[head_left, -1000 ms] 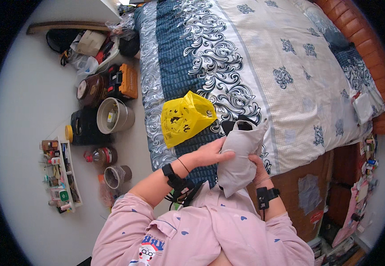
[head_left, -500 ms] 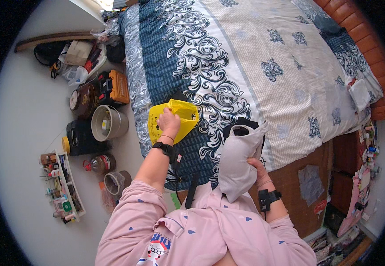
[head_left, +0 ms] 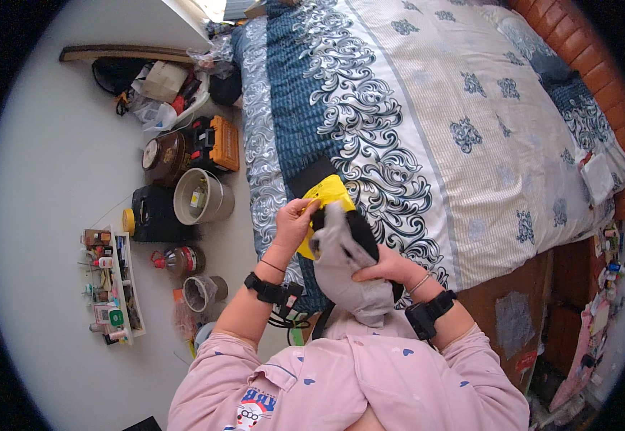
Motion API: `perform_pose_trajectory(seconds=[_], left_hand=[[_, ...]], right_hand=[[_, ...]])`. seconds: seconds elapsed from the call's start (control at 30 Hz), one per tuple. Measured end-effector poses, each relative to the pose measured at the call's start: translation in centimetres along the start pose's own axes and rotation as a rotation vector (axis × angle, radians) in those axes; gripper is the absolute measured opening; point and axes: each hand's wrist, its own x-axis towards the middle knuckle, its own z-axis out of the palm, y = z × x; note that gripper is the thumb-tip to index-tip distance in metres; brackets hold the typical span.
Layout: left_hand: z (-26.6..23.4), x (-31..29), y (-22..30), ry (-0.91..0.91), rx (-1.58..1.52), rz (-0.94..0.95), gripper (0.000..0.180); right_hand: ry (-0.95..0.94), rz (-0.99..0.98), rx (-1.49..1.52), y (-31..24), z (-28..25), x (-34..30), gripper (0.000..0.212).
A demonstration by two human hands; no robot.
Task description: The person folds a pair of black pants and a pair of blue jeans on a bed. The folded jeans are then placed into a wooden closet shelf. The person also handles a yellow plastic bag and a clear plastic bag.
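My left hand (head_left: 294,221) pinches the edge of a yellow plastic bag (head_left: 331,189) with print on it. My right hand (head_left: 390,267) grips a light grey cloth bag (head_left: 352,287) from its right side, thumb on top. Something black and soft (head_left: 362,233) shows at the mouth of the grey bag; its kind is unclear. The grey bag's upper end lies over part of the yellow bag, close to my left fingers. A dark flat piece (head_left: 313,177) rests on the bed just beyond the yellow bag.
The bed (head_left: 470,194) with its patterned cover fills the middle and right. Along the left wall stand an orange and black case (head_left: 216,144), a beige bucket (head_left: 204,197), a black jug (head_left: 161,214), a small bin (head_left: 204,293) and a narrow rack (head_left: 131,287) of bottles.
Both hands have come together: the grey bag has moved left and up to the yellow bag. The yellow bag is now bunched and partly covered. The view has shifted slightly.
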Motion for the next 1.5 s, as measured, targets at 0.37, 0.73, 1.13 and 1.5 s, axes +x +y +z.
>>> perform_pose_trajectory(seconds=[0.37, 0.73, 1.13, 1.5], left_hand=[[0.8, -3.6, 8.1, -0.499, 0.367, 0.485, 0.018], [-1.1, -5.6, 11.4, -0.122, 0.435, 0.624, 0.020], [0.4, -9.4, 7.3, -0.599, 0.010, 0.536, 0.025], [0.6, -6.1, 12.2, -0.407, 0.031, 0.142, 0.011]], right_hand=[[0.192, -0.170, -0.120, 1.3, 2.6, 1.0, 0.068], [0.333, -0.106, 0.544, 0.5, 2.9, -2.8, 0.042], [0.361, -0.586, 0.625, -0.5, 5.1, -4.0, 0.044], [0.406, -0.241, 0.822, 4.2, 2.4, -1.9, 0.043]])
